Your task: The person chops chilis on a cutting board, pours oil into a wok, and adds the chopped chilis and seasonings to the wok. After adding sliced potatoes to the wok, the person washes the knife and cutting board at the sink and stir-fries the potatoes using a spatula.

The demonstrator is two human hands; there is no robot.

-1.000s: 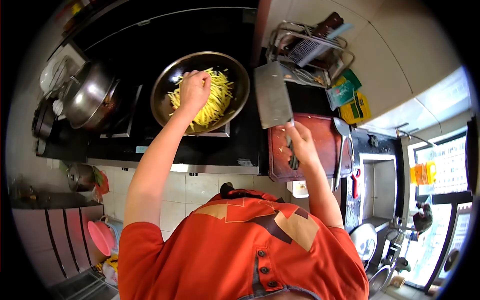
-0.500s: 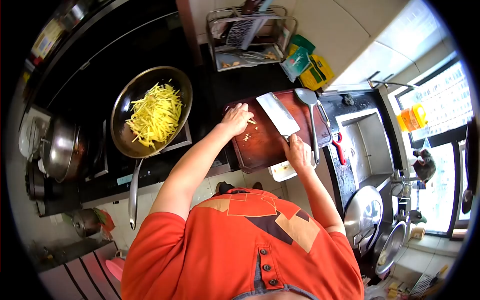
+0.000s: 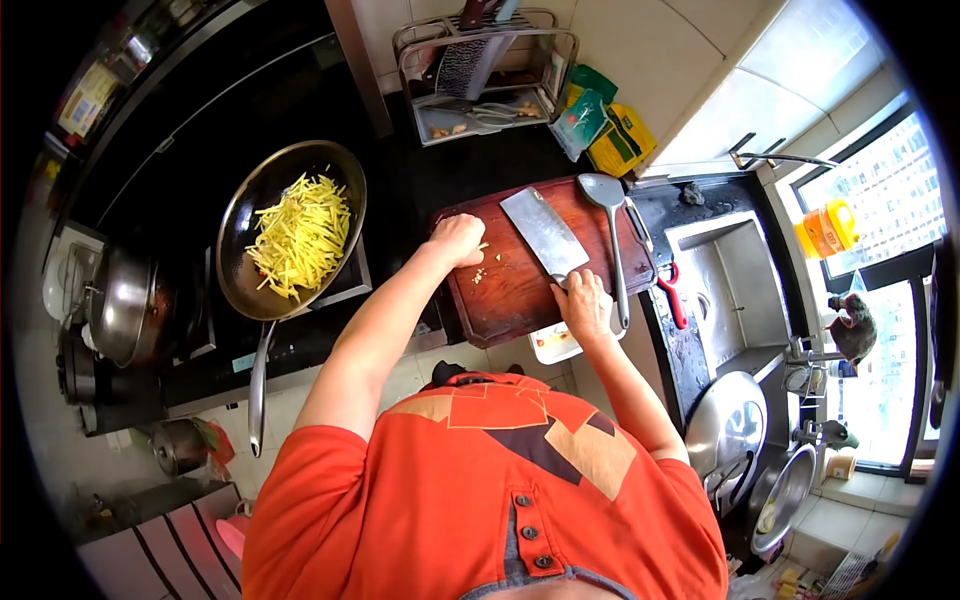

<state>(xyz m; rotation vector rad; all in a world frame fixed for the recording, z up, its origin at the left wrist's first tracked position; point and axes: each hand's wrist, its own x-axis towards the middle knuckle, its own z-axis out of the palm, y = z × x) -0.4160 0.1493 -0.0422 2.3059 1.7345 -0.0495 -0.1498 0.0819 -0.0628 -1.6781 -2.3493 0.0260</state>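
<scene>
My right hand (image 3: 586, 306) is closed around the handle of a cleaver (image 3: 545, 230), whose broad blade lies flat over the wooden cutting board (image 3: 520, 308). At the board's left edge my left hand (image 3: 459, 240) is closed, its fingers curled. A small pale piece shows at its fingertips; what else it may hold is hidden. Small chopped bits (image 3: 478, 274) lie on the board just below that hand. To the right of the cleaver, a spatula (image 3: 611, 235) rests along the board.
On the left, a frying pan (image 3: 357, 190) holds yellow shredded strips (image 3: 300, 235). A knife rack (image 3: 487, 75) and packets (image 3: 620, 140) stand behind the board. Right of it are red-handled scissors (image 3: 673, 296) and a sink (image 3: 745, 348). A white container (image 3: 556, 345) sits below the board's front edge.
My left hand has curled in tighter and shifted slightly left. My right hand stays on the cleaver's handle. The whole view has shifted a little.
</scene>
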